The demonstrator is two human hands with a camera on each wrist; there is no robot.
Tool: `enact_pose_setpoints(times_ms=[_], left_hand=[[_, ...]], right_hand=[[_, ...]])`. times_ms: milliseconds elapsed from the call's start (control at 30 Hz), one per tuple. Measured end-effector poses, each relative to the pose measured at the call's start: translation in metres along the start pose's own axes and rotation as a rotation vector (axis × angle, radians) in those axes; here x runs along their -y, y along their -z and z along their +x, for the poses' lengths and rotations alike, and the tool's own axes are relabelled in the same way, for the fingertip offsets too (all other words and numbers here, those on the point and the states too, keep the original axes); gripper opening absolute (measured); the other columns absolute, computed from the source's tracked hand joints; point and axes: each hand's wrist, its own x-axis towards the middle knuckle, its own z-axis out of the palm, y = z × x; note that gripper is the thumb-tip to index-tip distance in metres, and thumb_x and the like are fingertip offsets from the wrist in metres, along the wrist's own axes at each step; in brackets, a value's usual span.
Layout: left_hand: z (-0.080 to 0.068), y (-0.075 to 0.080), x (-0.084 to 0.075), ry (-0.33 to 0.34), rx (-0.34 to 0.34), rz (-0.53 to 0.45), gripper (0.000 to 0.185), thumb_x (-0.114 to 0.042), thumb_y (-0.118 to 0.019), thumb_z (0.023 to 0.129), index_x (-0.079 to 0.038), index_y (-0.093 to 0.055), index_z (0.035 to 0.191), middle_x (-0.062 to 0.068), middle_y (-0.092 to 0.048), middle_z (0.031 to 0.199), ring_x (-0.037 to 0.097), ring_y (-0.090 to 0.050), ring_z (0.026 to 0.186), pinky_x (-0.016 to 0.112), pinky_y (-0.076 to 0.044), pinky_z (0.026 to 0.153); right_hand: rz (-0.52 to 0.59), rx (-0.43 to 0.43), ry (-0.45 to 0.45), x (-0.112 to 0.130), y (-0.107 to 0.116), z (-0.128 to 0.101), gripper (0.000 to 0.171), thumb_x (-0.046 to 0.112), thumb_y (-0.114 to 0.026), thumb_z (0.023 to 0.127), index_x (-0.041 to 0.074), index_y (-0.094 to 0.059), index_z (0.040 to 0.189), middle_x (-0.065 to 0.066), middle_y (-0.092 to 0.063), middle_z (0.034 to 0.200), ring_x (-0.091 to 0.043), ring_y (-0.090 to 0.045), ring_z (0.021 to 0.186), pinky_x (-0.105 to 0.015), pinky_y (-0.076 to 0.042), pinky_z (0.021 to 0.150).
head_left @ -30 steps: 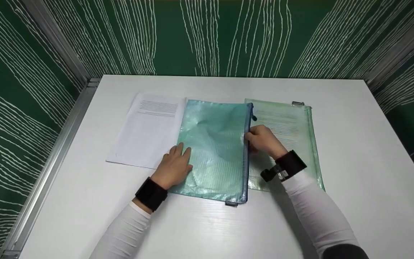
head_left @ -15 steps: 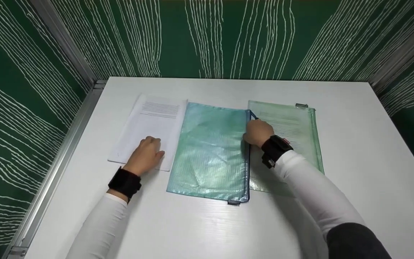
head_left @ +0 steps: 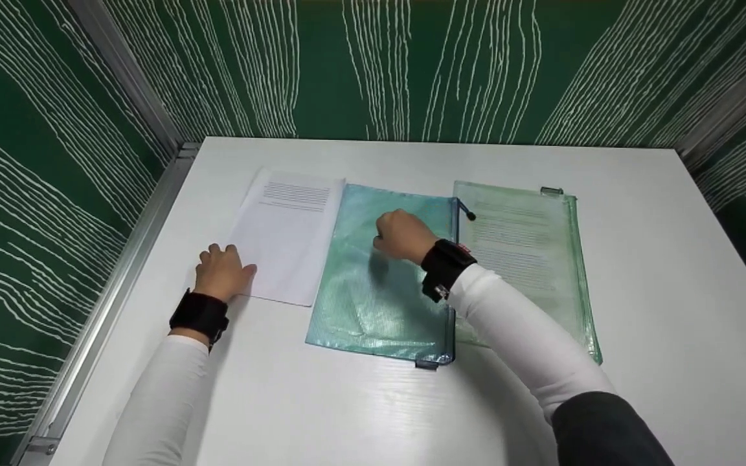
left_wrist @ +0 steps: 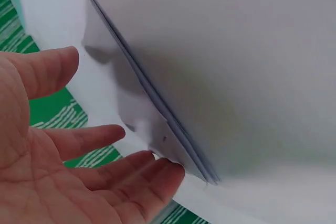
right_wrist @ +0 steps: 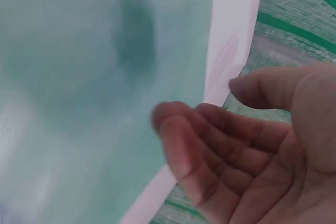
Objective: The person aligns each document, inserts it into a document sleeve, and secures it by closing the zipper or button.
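Observation:
A thin stack of white paper [head_left: 289, 246] lies on the left side of the table, printed lines near its top. My left hand [head_left: 221, 275] is at the stack's lower left corner, thumb spread from the fingers. In the left wrist view its fingertips [left_wrist: 170, 174] touch the paper stack [left_wrist: 157, 119] near the corner, and nothing is pinched. Over a blue-green zip pouch [head_left: 366, 304] hovers my right hand [head_left: 405, 236], casting a shadow on it. Its fingers are loosely curled and hold nothing in the right wrist view. The pouch lies flat, with a dark zip along its right edge.
A pale green zip pouch [head_left: 515, 226] with printed paper inside lies at the right, partly under the blue-green pouch and my right forearm. The white table [head_left: 347, 414] meets a green wall [head_left: 327, 77] with white streaks at the back.
My left hand has left the blue-green pouch and moved left to the paper's corner. My right hand has let go of the pouch's zip edge and moved left over the pouch.

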Motion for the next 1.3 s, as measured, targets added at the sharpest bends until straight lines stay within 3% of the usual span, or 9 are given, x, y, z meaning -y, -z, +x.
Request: enact_pose_setpoints(times_ms=[100,200,267,333,533,700,900,1100,1300], left_hand=[[0.001,0.0,0.0,0.045,0.011,-0.006,0.064,-0.026,-0.057,0.102,0.026,-0.043,0.137,0.048,-0.043,0.132,0.06,-0.039,0.127,0.069,-0.039,0.101],[0.001,0.0,-0.001,0.076,0.009,-0.017,0.066,-0.027,-0.059,0.102,0.026,-0.043,0.137,0.047,-0.043,0.13,0.059,-0.037,0.128,0.069,-0.038,0.102],[0.002,0.0,-0.002,0.088,0.002,-0.018,0.066,-0.027,-0.061,0.102,0.026,-0.044,0.136,0.046,-0.043,0.129,0.058,-0.037,0.128,0.068,-0.04,0.101],[0.003,0.0,-0.003,0.098,-0.007,-0.016,0.066,-0.028,-0.064,0.1,0.026,-0.045,0.134,0.046,-0.043,0.128,0.058,-0.038,0.127,0.067,-0.042,0.099],[0.009,0.005,-0.001,0.126,-0.019,-0.013,0.072,-0.033,-0.074,0.093,0.025,-0.05,0.127,0.046,-0.045,0.123,0.057,-0.043,0.122,0.065,-0.046,0.095],[0.014,0.013,0.005,0.178,0.028,-0.031,0.085,-0.044,-0.081,0.084,0.024,-0.051,0.126,0.044,-0.05,0.122,0.057,-0.048,0.12,0.063,-0.045,0.098],[0.018,0.019,0.016,0.225,0.06,-0.176,0.074,-0.035,-0.078,0.086,0.021,-0.052,0.127,0.038,-0.059,0.123,0.05,-0.056,0.114,0.055,-0.049,0.095],[0.017,0.024,0.029,0.161,0.004,-0.352,0.055,-0.012,-0.048,0.091,0.021,-0.048,0.135,0.041,-0.055,0.129,0.042,-0.056,0.1,0.043,-0.049,0.078],[0.007,0.039,0.021,0.041,-0.153,-0.452,0.037,-0.007,-0.049,0.099,0.014,-0.051,0.129,0.039,-0.055,0.131,0.046,-0.056,0.115,0.051,-0.047,0.093]], right_hand=[[0.068,-0.013,0.093,0.014,-0.017,0.007,0.031,0.0,-0.053,0.099,0.009,-0.05,0.069,-0.002,-0.04,0.062,-0.015,-0.033,0.057,-0.033,-0.031,0.064],[0.153,-0.015,0.167,0.025,-0.034,0.013,0.019,0.0,-0.051,0.101,-0.006,-0.069,0.098,-0.018,-0.068,0.087,-0.026,-0.062,0.076,-0.036,-0.05,0.077],[0.217,-0.012,0.179,0.031,-0.044,0.018,0.027,0.002,-0.052,0.103,-0.01,-0.068,0.121,-0.025,-0.071,0.114,-0.032,-0.07,0.099,-0.041,-0.054,0.092],[0.273,-0.003,0.177,0.036,-0.054,0.022,0.034,0.003,-0.053,0.103,-0.011,-0.062,0.132,-0.027,-0.067,0.129,-0.035,-0.069,0.113,-0.044,-0.054,0.098],[0.33,0.007,0.176,0.046,-0.073,0.031,0.037,0.006,-0.056,0.101,-0.01,-0.061,0.134,-0.026,-0.066,0.132,-0.034,-0.067,0.117,-0.043,-0.053,0.1],[0.306,0.014,0.154,0.047,-0.08,0.033,0.037,0.006,-0.056,0.1,-0.01,-0.062,0.133,-0.025,-0.066,0.131,-0.034,-0.064,0.119,-0.044,-0.05,0.103],[0.31,0.016,0.133,0.049,-0.081,0.032,0.037,0.007,-0.057,0.1,-0.009,-0.062,0.133,-0.024,-0.066,0.131,-0.033,-0.064,0.12,-0.045,-0.05,0.103],[0.321,0.031,0.117,0.049,-0.081,0.032,0.038,0.008,-0.057,0.1,-0.008,-0.062,0.134,-0.023,-0.066,0.132,-0.033,-0.063,0.123,-0.044,-0.049,0.105],[0.373,0.03,0.089,0.044,-0.082,0.032,0.039,0.009,-0.057,0.1,-0.006,-0.061,0.136,-0.021,-0.065,0.134,-0.033,-0.061,0.127,-0.044,-0.047,0.108]])
